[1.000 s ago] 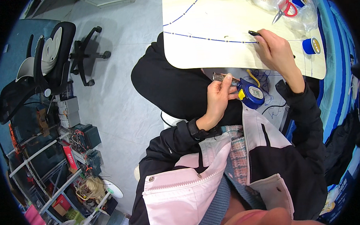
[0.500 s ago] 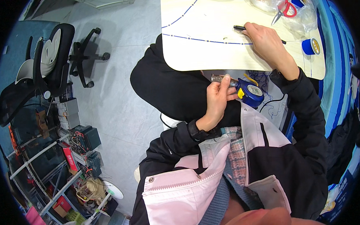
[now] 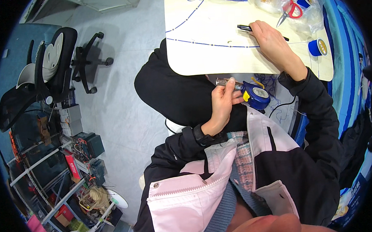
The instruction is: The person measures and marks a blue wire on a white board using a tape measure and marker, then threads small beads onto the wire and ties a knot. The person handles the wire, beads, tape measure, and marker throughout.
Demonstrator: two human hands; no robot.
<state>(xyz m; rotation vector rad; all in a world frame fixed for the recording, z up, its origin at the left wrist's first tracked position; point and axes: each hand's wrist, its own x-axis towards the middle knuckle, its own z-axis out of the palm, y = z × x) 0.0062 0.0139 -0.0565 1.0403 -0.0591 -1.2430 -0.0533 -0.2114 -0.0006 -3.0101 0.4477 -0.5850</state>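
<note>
Grasping the black pen [image 3: 244, 28] near one o'clock, my right hand [image 3: 271, 42] is over the dotted blue cord [image 3: 212, 44]; my left hand [image 3: 223, 101] grips the blue tape measure [image 3: 255, 97] toward three. Marking seems in hand; next calls for steady pen placing.

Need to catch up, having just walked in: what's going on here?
Someone's right hand holds a black pen above a pale table. Nearer the body, the left hand grips a brownish piece I can't identify, with a blue tape measure at its fingers. A dotted blue string lies across the table, with scissors and a blue spool further right.
</note>
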